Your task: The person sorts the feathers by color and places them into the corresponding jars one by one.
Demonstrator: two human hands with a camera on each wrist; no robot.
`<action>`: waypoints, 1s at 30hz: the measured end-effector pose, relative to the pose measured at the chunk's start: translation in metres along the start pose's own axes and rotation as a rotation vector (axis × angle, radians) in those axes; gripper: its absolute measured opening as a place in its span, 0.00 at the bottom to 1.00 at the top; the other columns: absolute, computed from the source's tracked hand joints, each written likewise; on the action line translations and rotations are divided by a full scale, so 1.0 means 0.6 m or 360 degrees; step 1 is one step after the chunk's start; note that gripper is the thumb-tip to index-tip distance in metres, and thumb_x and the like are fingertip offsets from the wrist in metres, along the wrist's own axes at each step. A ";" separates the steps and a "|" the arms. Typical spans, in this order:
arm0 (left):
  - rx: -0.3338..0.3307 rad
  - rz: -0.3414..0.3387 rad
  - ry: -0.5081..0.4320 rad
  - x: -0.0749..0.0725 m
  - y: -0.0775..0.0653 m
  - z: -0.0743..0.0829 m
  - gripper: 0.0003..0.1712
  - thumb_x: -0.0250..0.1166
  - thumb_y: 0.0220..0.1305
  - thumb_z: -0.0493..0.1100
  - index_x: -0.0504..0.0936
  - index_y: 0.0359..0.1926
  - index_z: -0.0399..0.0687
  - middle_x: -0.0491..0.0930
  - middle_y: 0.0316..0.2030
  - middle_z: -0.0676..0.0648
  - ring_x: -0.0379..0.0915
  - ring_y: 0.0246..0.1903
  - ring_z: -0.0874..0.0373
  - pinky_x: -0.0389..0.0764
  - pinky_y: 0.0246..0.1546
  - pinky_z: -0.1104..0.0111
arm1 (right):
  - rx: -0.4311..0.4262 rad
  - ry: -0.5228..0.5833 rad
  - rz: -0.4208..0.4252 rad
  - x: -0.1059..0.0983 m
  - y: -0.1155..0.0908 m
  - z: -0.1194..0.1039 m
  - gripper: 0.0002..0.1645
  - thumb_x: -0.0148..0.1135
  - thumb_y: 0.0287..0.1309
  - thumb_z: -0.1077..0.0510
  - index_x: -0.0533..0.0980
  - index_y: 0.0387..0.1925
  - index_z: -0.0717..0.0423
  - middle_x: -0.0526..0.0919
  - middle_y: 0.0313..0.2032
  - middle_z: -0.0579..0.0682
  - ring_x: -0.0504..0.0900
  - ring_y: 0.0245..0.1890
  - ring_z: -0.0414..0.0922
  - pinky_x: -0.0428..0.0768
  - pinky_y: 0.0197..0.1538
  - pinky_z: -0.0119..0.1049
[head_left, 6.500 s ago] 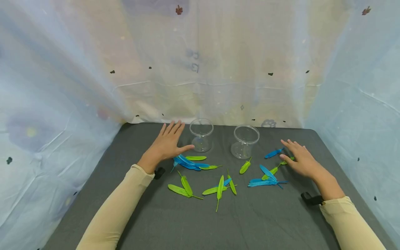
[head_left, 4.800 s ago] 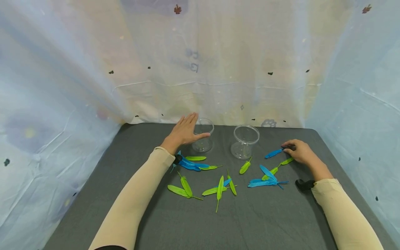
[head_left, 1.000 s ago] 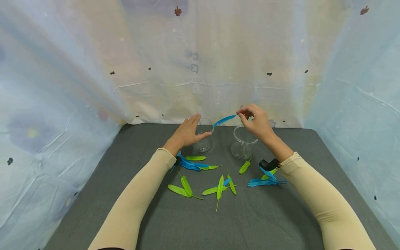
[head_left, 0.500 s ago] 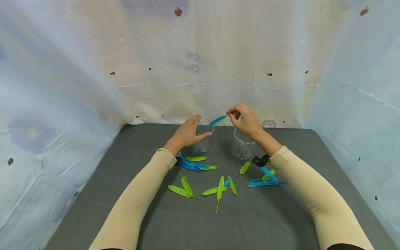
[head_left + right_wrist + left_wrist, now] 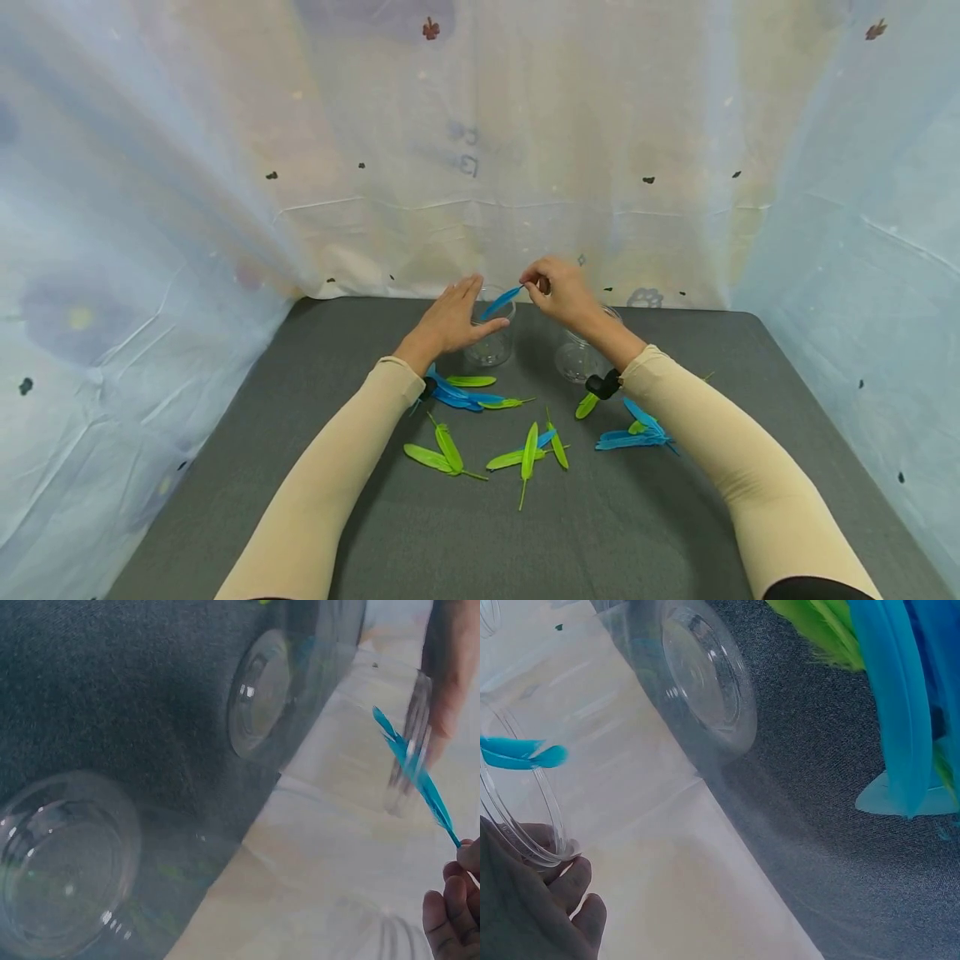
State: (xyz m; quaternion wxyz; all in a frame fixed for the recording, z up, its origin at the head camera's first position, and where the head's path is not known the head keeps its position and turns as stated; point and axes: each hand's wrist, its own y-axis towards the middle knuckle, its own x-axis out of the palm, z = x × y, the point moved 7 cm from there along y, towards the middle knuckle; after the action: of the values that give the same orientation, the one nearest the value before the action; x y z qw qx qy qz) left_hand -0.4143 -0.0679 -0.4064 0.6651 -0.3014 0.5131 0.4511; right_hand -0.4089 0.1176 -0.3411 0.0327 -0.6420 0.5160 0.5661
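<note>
My right grip [image 5: 562, 293] pinches a slim, bright blue feather [image 5: 501, 303] by its thin quill end, thumb against fingertips, the vane slanting down and left. The feather crosses the mouth of a clear, round plastic jar with a thick rim [image 5: 491, 348]; I cannot tell whether its tip sits below that rim. My left grip [image 5: 450, 318] clasps the jar near its top, thumb across the near side, fingers along the left.

A second clear, round plastic jar [image 5: 579, 363] stands to the right, partly hidden behind my right wrist. Nearer me, lime-green feathers [image 5: 528, 450] and more blue feathers [image 5: 630, 440] lie scattered on the dark grey, cloth-covered surface [image 5: 480, 542].

What worries me most is the pinch: so little quill is caught that a slight twist could swing the tip against the rim, bending the vane or leaving it outside. Letting go too soon could make something this light drift off. Squeezing hard on the left might tilt the jar, which looks thin and light. My right forearm also passes close over the second jar, so a low withdrawal might knock it.
</note>
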 end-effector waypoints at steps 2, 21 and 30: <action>-0.0002 0.0001 -0.0001 0.001 -0.001 0.001 0.62 0.54 0.74 0.78 0.42 0.88 0.43 0.41 0.87 0.43 0.38 0.86 0.46 0.41 0.85 0.52 | -0.0006 0.0004 -0.0037 0.010 0.003 -0.001 0.06 0.65 0.73 0.67 0.85 0.46 0.64 0.83 0.40 0.59 0.77 0.33 0.51 0.79 0.38 0.43; 0.0031 -0.0009 -0.0013 0.002 0.001 0.006 0.62 0.52 0.74 0.79 0.41 0.88 0.44 0.41 0.87 0.43 0.37 0.86 0.47 0.40 0.85 0.52 | 0.0070 0.0107 -0.0260 0.051 0.014 -0.016 0.07 0.63 0.76 0.65 0.84 0.49 0.64 0.81 0.45 0.58 0.76 0.34 0.48 0.79 0.39 0.42; 0.0016 -0.0008 -0.0034 0.001 0.001 0.002 0.62 0.53 0.75 0.79 0.41 0.88 0.44 0.40 0.87 0.43 0.36 0.86 0.47 0.39 0.85 0.53 | 0.0053 0.0218 -0.0111 0.037 0.005 -0.012 0.07 0.63 0.75 0.67 0.85 0.48 0.61 0.83 0.45 0.57 0.73 0.31 0.47 0.75 0.36 0.40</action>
State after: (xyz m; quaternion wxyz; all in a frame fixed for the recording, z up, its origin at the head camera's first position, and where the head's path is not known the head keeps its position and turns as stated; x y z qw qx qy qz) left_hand -0.4144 -0.0666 -0.4068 0.6731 -0.2944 0.5076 0.4501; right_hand -0.4097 0.0981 -0.3539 0.0276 -0.6962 0.5036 0.5108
